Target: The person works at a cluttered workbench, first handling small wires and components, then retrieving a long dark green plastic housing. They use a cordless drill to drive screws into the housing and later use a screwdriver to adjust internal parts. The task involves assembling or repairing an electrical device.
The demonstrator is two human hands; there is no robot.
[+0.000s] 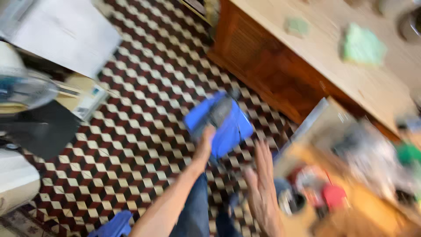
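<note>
Blue-and-grey cloth bundle, perhaps a bag or garment though the blur hides which, hangs above the checkered red, black and white tile floor, and your left hand is clenched on its lower edge. Your right hand is just beside the bundle, below and to its right, spread wide with the fingers loose and gripping nothing. Right of the bundle stands an open cardboard box of blurred odds and ends. Beyond the bundle runs a wooden counter bearing a green sponge. Left of the bundle sits a fan.
</note>
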